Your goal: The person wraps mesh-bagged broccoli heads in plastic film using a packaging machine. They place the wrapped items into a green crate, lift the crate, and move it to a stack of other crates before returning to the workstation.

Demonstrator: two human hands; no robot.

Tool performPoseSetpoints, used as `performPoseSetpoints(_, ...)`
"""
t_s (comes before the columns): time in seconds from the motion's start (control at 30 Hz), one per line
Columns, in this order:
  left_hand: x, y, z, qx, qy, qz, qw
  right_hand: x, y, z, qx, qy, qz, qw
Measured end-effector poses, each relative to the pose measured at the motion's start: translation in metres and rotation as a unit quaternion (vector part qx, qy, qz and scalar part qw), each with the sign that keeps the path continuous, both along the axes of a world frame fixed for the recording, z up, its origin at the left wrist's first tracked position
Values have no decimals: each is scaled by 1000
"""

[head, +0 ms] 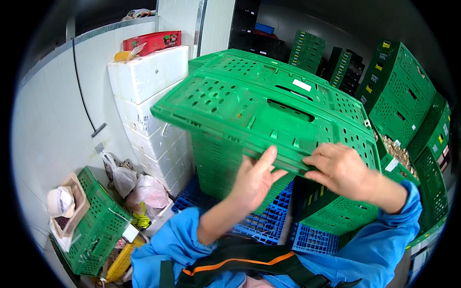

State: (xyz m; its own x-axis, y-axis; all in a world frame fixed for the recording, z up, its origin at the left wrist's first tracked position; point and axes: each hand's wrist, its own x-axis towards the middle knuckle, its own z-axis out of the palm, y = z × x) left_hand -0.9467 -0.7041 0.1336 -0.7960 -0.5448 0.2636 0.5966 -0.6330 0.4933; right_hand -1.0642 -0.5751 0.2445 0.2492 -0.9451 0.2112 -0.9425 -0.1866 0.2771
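A green plastic folding crate [230, 104], folded flat, lies tilted in front of me, with a second flat green crate [263, 70] directly behind it. Both rest high up, above a tall green stack [216, 165]. My right hand [338, 171] pinches the near edge of the front crate, thumb below and fingers on top. My left hand [255, 180] is at the same edge further left, thumb up and fingers spread; whether it bears any weight cannot be told.
White foam boxes [147, 79] stand stacked at the left by a wall. Blue plastic pallets [266, 219] lie below. Green crates [403, 93] are stacked at the right, beside a crate of small brown produce [398, 153]. A green crate [97, 219] and bags stand at lower left.
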Motion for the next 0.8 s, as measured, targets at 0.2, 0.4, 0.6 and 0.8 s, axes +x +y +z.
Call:
performPoseSetpoints(0.2, -5, -5, -58, 56, 9, -35, 998, -83, -100, 10, 22, 64, -124, 990)
performPoseSetpoints(0.4, 13, -4, -110, 56, -81, 52, 994, -68, -166, -54, -28, -10, -137, 990)
performPoseSetpoints(0.6, 67, 45, -165, -657, -340, 157, 654, -52, -118, -137, -71, -38, -52, 995)
performPoseSetpoints(0.8, 130, 108, -168, -608, -336, 542, 473, 74, -85, -218, 46, -52, 224, 972)
